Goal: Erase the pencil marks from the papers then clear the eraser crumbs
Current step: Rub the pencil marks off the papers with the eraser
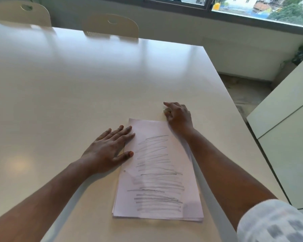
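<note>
Broadly, the white table (98, 81) filled most of the frame, with two pale chair backs (110, 26) at its far edge in the upper left and a window (252, 7) along the top right. Lower centre lay the stack of papers (157, 172), its top sheet covered in grey pencil scribbles (157, 173). My left hand (108, 147) lay flat with fingers spread, fingertips and thumb resting on the sheet's left edge. My right hand (177, 116) sat just beyond the stack's upper right corner, fingers curled round a small object (165, 110) on the tabletop; it was too hidden to identify for certain.
</note>
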A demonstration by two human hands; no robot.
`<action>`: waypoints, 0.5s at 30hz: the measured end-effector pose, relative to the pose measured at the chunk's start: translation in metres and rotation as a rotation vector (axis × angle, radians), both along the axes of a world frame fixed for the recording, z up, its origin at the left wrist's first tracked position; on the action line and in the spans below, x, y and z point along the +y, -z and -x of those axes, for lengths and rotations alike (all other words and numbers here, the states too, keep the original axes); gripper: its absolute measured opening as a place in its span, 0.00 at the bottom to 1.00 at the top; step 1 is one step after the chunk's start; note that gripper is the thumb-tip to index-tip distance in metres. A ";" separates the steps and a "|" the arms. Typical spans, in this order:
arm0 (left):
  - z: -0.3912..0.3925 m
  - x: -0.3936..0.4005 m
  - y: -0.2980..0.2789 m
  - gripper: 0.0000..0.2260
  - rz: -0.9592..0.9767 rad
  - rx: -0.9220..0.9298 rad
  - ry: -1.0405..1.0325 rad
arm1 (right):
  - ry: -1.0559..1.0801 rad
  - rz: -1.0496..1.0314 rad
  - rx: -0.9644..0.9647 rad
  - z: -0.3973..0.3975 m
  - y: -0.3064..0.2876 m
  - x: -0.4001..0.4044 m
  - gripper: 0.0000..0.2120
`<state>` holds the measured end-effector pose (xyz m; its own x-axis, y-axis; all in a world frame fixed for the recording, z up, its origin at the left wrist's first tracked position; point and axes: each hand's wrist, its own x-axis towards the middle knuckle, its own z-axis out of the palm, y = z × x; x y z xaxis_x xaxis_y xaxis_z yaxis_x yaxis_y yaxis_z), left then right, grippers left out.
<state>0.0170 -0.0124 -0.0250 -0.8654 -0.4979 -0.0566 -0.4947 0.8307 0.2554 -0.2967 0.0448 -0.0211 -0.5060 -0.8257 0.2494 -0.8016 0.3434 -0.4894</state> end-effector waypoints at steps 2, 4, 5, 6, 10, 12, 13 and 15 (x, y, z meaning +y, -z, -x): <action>0.000 0.000 -0.001 0.41 -0.001 0.002 -0.002 | 0.014 0.045 0.010 0.004 0.004 -0.003 0.12; 0.000 0.001 -0.002 0.41 0.000 0.000 0.001 | 0.032 0.089 -0.004 0.007 0.005 -0.003 0.09; 0.000 0.002 -0.002 0.41 -0.001 0.003 0.003 | 0.037 0.102 -0.008 0.007 0.003 -0.001 0.08; 0.000 0.003 -0.001 0.42 -0.001 0.009 0.001 | 0.041 0.122 -0.011 0.006 0.002 0.003 0.08; 0.000 0.001 0.000 0.42 -0.001 0.017 0.000 | 0.062 0.260 -0.164 -0.016 -0.015 0.032 0.06; 0.001 0.001 0.001 0.42 0.012 0.013 0.000 | 0.069 0.309 -0.440 -0.037 -0.023 0.054 0.06; 0.001 0.002 0.002 0.42 0.016 0.016 -0.001 | 0.081 0.334 -0.641 -0.050 -0.028 0.066 0.05; 0.001 0.002 0.001 0.41 0.005 0.028 -0.003 | 0.102 0.368 -1.003 -0.077 -0.037 0.090 0.07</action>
